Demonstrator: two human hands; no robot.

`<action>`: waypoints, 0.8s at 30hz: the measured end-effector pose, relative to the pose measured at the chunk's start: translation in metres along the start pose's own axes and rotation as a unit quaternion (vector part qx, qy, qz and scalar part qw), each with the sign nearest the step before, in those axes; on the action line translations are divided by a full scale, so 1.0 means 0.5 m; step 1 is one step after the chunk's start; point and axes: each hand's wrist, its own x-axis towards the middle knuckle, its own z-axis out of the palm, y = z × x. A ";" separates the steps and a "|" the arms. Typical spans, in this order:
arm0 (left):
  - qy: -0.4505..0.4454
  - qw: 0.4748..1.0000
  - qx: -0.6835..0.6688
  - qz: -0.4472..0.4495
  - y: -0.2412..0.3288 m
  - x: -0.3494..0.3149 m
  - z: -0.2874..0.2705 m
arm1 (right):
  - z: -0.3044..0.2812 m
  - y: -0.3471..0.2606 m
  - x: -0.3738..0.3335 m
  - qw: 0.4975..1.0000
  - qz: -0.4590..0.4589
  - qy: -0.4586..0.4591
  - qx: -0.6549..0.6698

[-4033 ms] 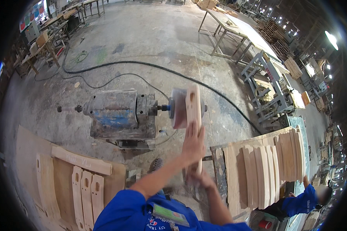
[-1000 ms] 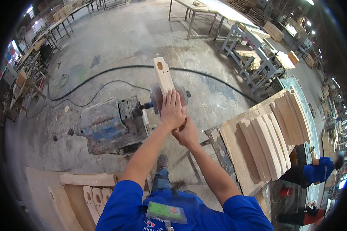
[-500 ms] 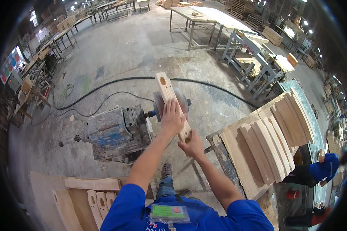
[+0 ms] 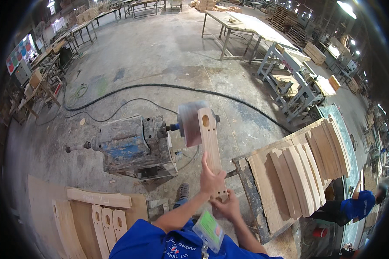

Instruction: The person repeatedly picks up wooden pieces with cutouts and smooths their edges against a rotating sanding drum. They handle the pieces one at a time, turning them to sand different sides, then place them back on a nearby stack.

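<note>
A long pale wooden slat (image 4: 209, 140) with an oval slot and small holes at its ends is in both my hands. My left hand (image 4: 211, 178) wraps round its lower half. At its near end my right hand (image 4: 228, 206) grips it, fingers partly hidden. The slat's far end lies in front of the right side of a sanding wheel (image 4: 189, 123), blurred as if spinning; whether they touch I cannot tell. A worn grey-blue motor (image 4: 124, 142) carries the wheel on its shaft.
Curved wooden pieces (image 4: 296, 181) lie in rows on a board-topped table at right. Several slotted slats (image 4: 109, 224) rest on a board at lower left. A black hose (image 4: 160, 85) crosses the floor beyond the motor. A co-worker in a blue shirt (image 4: 359, 203) is at far right.
The slat has come back toward me and right, off the wheel's middle. My left hand has slid from the slat's middle to its lower half. Both hands are nearer my body.
</note>
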 end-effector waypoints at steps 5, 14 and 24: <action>0.110 0.982 -0.148 0.041 -0.017 0.155 0.020 | -0.059 -0.073 0.189 0.785 0.124 -0.404 0.453; 0.020 0.871 0.443 0.211 -0.017 0.318 -0.088 | 0.070 -0.216 0.265 0.911 -0.206 -0.001 -0.356; -0.113 0.880 0.365 0.284 -0.015 0.090 -0.041 | -0.017 -0.032 -0.001 0.931 -0.180 -0.011 -0.318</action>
